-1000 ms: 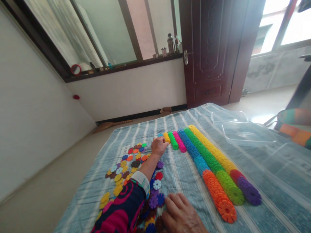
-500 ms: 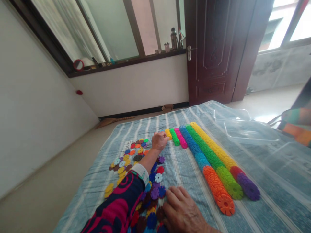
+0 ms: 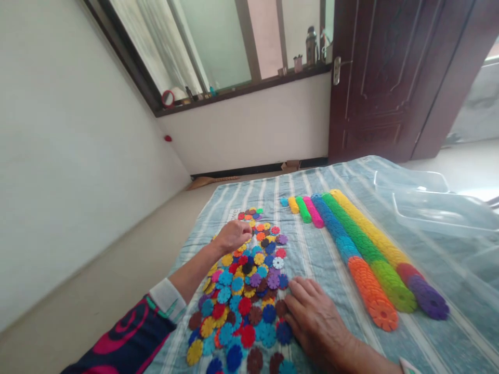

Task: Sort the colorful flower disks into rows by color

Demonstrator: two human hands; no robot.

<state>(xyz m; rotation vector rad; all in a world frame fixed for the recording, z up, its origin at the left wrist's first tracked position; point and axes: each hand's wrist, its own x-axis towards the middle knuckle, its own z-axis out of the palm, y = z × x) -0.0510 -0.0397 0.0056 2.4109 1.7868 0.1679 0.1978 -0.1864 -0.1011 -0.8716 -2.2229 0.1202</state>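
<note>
A heap of coloured plastic notched discs (image 3: 245, 305) is spread over the striped cloth. My left hand (image 3: 234, 235) is over the far part of the heap, its fingers curled down and together; whatever they pinch, if anything, is hidden. Beside the heap's near right edge, my right hand (image 3: 317, 317) lies on the cloth with fingers stretched out, touching or close to the outer discs. Further right lie long rows of stacked discs: a blue and orange row (image 3: 353, 259), a green row (image 3: 370, 254) and a yellow, red and purple row (image 3: 384, 244). Shorter pink (image 3: 314, 212), green (image 3: 303, 209) and yellow (image 3: 293, 204) stacks sit left of them.
A small light-blue piece (image 3: 284, 201) sits beside the yellow stack. Clear plastic boxes (image 3: 440, 213) stand at the bed's right. The striped bed (image 3: 288, 228) ends before a white wall and a dark red door (image 3: 390, 78). A sill (image 3: 249, 91) holds a flask and small items.
My left hand has drawn back from beside the short yellow stack to the heap on the left. A small light-blue piece now shows there. The view has swung left.
</note>
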